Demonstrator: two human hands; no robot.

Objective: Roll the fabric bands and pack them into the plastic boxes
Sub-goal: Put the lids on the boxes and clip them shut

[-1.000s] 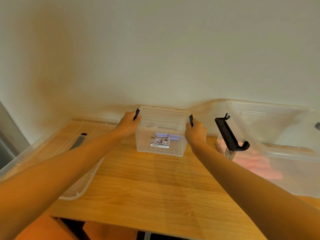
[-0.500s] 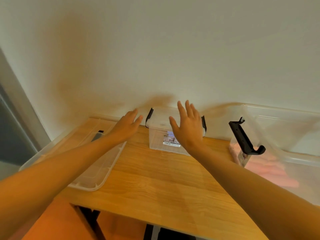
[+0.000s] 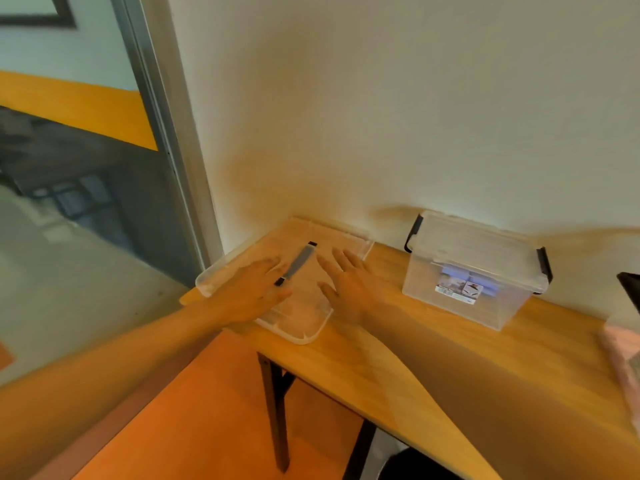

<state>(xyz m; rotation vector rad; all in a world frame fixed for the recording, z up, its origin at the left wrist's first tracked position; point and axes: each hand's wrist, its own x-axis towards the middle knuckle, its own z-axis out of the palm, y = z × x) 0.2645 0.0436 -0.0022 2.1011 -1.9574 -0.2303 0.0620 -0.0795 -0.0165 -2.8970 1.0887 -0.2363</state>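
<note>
Left hand point(image 3: 252, 296) and right hand point(image 3: 349, 289) have left the small box point(image 3: 474, 251), latched right of centre with purple bands point(image 3: 450, 270) inside, and spread empty, fingers wide, over the clear lid point(image 3: 304, 337) at centre left. That box seems packed; pink fabric point(image 3: 620, 351) at the right edge likely awaits rolling.

A paper label point(image 3: 458, 292) with small pictures and a barcode is on the front wall of the lidded plastic box point(image 3: 485, 244); its print is too blurred to read.
</note>
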